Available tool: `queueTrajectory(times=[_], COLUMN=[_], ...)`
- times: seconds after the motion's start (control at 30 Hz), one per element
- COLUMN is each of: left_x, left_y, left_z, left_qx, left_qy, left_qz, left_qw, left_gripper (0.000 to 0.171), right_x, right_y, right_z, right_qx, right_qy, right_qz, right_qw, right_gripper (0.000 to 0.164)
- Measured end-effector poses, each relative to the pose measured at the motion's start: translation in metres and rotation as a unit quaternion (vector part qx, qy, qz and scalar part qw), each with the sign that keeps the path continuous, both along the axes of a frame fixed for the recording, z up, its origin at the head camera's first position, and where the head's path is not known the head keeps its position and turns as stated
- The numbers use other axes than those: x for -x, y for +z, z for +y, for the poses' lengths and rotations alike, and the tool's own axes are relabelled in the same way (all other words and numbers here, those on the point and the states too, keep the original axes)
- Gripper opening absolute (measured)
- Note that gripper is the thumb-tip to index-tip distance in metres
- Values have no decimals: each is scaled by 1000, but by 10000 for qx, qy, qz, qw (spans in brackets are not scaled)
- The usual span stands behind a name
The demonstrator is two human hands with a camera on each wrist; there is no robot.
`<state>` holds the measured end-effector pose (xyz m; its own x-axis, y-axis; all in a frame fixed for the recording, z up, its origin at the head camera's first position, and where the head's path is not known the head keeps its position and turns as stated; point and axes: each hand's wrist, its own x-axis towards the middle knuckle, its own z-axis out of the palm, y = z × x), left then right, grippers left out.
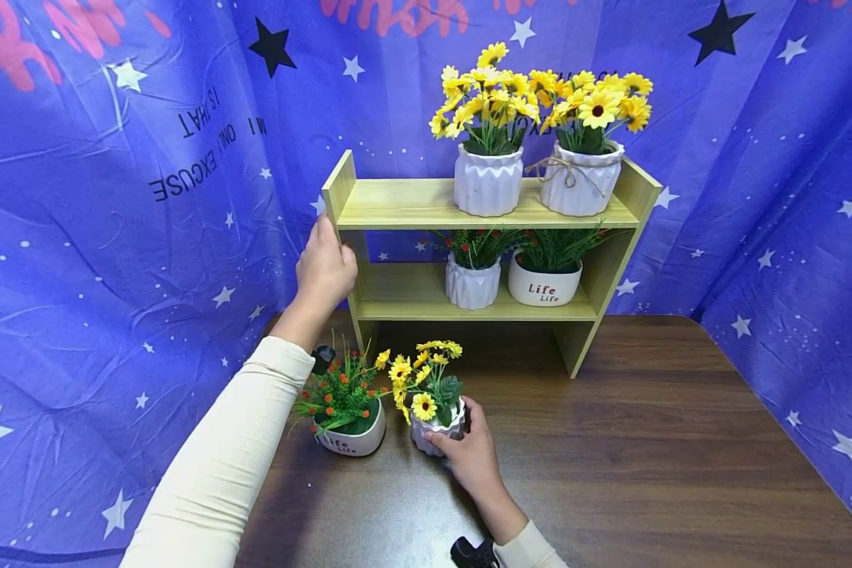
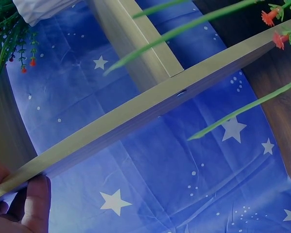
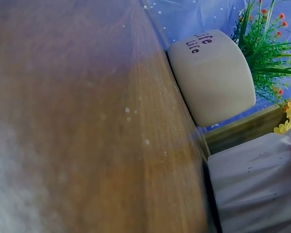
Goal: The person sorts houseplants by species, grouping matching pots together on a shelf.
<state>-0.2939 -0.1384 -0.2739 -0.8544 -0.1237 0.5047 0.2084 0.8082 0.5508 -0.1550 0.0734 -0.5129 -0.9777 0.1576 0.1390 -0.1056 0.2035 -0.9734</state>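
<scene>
My left hand [image 1: 325,264] grips the upright left side board of a two-tier wooden shelf [image 1: 412,203]. In the left wrist view, thumb and fingers lie on either side of the board's edge [image 2: 94,124]. Low in the head view, my right hand [image 1: 476,451] holds a ribbed white flowerpot [image 1: 436,432] of yellow flowers [image 1: 424,379], thumb on its near side. That pot [image 3: 257,184] appears at the lower right of the right wrist view, at the table surface. Left of it stands an oval white pot [image 1: 358,442] lettered "Life", with red-flowered greenery [image 1: 344,390].
Two ribbed white pots of yellow flowers [image 1: 488,183] [image 1: 581,183] stand on the top tier. Below them, a ribbed pot [image 1: 472,282] and an oval "Life" pot [image 1: 543,284] hold greenery. The dark wooden table [image 1: 667,442] meets a blue starry cloth [image 1: 184,237] behind.
</scene>
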Motion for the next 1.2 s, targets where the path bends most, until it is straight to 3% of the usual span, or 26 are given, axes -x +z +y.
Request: queueTrajectory(times=[0.57,0.9,1.2], left_x=[2,2,3], left_y=[0,0,-2], left_z=[-1,-1,-2], left_qx=[-36,-41,-33], left_qy=[-24,-53,-40], left_qz=[31,23,-4], left_qw=[10000,10000,10000], left_gripper=[58,60,59], right_x=[1,-1,-2], right_y=[8,28,55], right_z=[0,3,7], right_qx=[364,369,434], right_qy=[-197,-218,-258], right_qz=[22,351,655], right_qw=[9991,9985,9966], right_gripper=[74,73,72])
